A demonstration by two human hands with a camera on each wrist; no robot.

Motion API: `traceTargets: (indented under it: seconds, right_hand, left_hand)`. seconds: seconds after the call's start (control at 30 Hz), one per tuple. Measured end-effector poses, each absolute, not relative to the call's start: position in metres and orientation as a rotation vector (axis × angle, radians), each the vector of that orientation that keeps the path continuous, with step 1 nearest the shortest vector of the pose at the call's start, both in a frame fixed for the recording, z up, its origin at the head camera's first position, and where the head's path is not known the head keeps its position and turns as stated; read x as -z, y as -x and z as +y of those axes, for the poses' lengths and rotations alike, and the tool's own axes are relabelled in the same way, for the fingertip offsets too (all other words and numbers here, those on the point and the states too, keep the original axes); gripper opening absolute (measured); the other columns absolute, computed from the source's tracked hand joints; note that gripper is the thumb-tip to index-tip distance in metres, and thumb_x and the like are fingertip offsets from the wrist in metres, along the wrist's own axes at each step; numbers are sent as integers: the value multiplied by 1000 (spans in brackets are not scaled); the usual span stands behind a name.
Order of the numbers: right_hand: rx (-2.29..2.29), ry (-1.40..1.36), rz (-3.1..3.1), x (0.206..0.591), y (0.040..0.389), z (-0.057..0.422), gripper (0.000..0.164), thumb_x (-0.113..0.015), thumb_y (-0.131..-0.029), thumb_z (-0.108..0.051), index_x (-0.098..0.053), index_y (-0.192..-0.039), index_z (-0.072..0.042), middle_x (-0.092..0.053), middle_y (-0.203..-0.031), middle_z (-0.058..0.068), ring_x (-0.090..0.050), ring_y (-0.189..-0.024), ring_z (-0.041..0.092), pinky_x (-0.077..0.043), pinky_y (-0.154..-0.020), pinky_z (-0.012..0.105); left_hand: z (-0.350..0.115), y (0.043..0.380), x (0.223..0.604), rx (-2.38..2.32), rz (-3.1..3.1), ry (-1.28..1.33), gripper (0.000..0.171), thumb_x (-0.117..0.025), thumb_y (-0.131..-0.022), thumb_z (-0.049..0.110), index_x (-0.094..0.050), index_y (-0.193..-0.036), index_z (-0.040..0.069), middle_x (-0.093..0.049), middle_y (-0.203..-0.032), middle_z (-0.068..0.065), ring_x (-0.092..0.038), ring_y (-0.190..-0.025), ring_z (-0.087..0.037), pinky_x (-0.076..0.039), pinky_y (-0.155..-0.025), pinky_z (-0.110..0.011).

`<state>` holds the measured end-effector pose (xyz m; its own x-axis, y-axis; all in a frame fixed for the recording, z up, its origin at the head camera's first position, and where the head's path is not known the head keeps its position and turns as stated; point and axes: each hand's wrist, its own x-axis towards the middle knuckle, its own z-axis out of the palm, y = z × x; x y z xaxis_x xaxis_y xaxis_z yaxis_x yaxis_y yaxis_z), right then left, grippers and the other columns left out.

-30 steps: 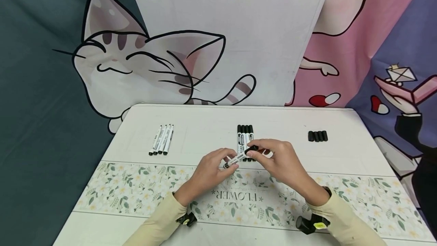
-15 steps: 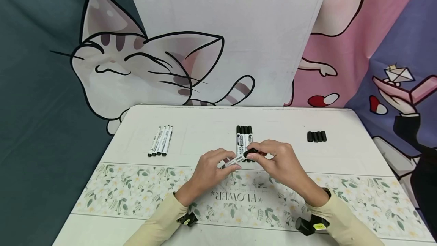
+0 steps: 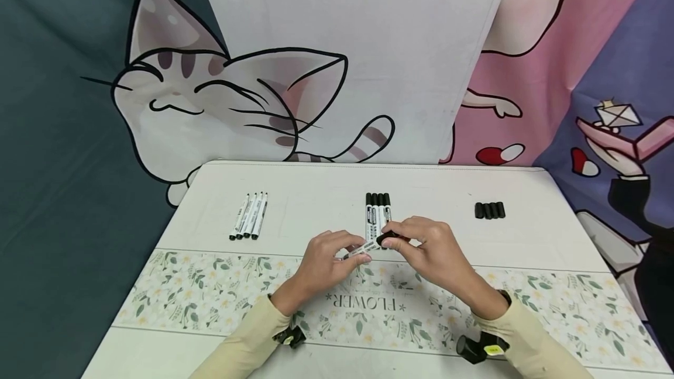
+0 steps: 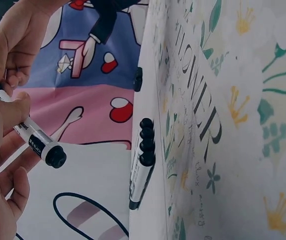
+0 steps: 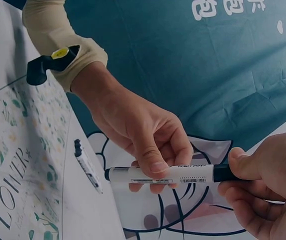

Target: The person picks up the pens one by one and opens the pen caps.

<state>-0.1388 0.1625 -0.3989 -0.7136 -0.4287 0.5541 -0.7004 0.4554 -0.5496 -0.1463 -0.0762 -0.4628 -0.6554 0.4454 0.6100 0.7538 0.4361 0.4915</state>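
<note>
Above the table, both hands hold one white-barrelled black marker [image 5: 193, 173]. My left hand [image 3: 327, 257] pinches its barrel between thumb and fingers, with the black tail end [image 4: 56, 157] sticking out. At the other end my right hand [image 3: 429, 245] grips the black cap [image 5: 224, 172], which meets the white barrel. Just beyond the hands lies a row of several capped markers [image 3: 374, 215], caps pointing away, their lower ends partly covered by the right fingers in the head view.
Several uncapped markers [image 3: 250, 215] lie side by side at the left, tips away. Several loose black caps [image 3: 489, 210] sit in a row at the right. A floral runner print [image 3: 210, 291] crosses the white table [image 3: 316, 180]; cartoon curtains [image 3: 342, 28] hang behind.
The right hand and the cap have come down slightly, tilting the marker flatter. The marker's tail end has slipped further behind the left fingers in the head view. Both hands keep their hold.
</note>
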Motion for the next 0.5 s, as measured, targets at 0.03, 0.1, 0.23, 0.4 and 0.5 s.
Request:
traceTargets:
  seconds: [0.03, 0.1, 0.23, 0.4, 0.5]
  right_hand:
    - [-1125, -965, -2372, 399, 139, 163, 20, -81, -85, -6, -80, -103, -16, -75, -88, -8, -62, -72, 2, -47, -56, 13]
    - [-1112, -983, -2365, 399, 139, 163, 20, -81, -85, -6, -80, -102, -17, -75, -88, -8, -63, -73, 3, -49, -58, 14]
    - [-1063, -1035, -2337, 400, 139, 163, 21, -81, -84, -5, -79, -100, -19, -75, -89, -9, -67, -79, 6, -53, -66, 19]
    - [-1029, -1067, -2323, 400, 138, 163, 23, -82, -84, -6, -79, -101, -19, -75, -91, -10, -68, -81, 6, -53, -68, 19]
    - [-1026, -1065, -2348, 399, 138, 165, 22, -81, -85, -7, -78, -103, -19, -75, -92, -10, -68, -82, 6, -53, -68, 19]
  left_hand:
    - [-76, 146, 463, 1088, -2304, 1021, 22, -83, -86, 28, -77, -102, 14, -76, -91, 5, -66, -78, -5, -53, -72, -23]
    - [-76, 147, 464, 1100, -2309, 1032, 22, -82, -87, 27, -77, -103, 13, -76, -92, 4, -67, -79, -5, -53, -72, -23]
    - [-76, 146, 466, 1116, -2329, 1043, 23, -80, -89, 25, -78, -106, 11, -78, -96, 2, -69, -81, -6, -54, -73, -26]
    - [-77, 144, 467, 1128, -2341, 1051, 24, -78, -91, 24, -78, -109, 9, -78, -99, 0, -70, -84, -7, -55, -76, -28]
    - [-77, 143, 466, 1139, -2372, 1052, 24, -78, -92, 24, -77, -111, 10, -77, -102, 1, -70, -86, -7, -55, -78, -28]
